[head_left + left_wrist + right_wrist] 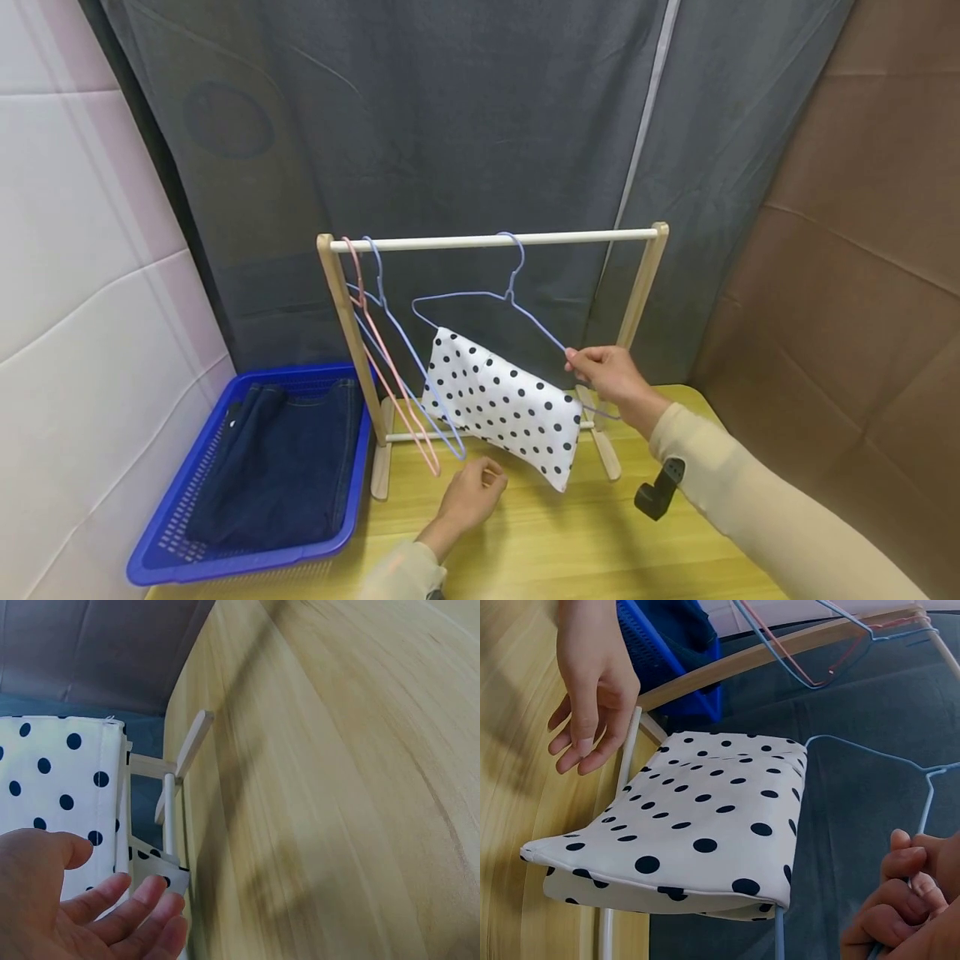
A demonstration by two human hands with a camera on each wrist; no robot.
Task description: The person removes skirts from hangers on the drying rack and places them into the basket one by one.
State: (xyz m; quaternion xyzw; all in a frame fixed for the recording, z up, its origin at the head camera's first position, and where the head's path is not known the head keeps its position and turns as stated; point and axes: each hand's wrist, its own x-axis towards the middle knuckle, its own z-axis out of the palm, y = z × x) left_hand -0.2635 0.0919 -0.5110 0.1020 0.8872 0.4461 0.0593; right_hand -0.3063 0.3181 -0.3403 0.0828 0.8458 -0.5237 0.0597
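A blue wire hanger (468, 293) hooks over the white rail of a small wooden rack (495, 242). Draped over its lower bar is a white cloth with black dots (502, 400), slanting down to the right. My right hand (611, 375) pinches the hanger's right shoulder; the right wrist view shows the fingers curled round the wire (924, 802). Below the cloth's lower edge, my left hand (472, 496) hovers over the table with loosely bent fingers and holds nothing. In the left wrist view its fingers (127, 919) overlap the dotted cloth.
Pink (382, 342) and blue (408, 350) hangers hang bare at the rack's left end. Left of the rack, a blue plastic basket (341, 542) holds folded dark jeans (277, 475). The wooden table (562, 533) lies under everything, with a grey curtain (450, 125) behind.
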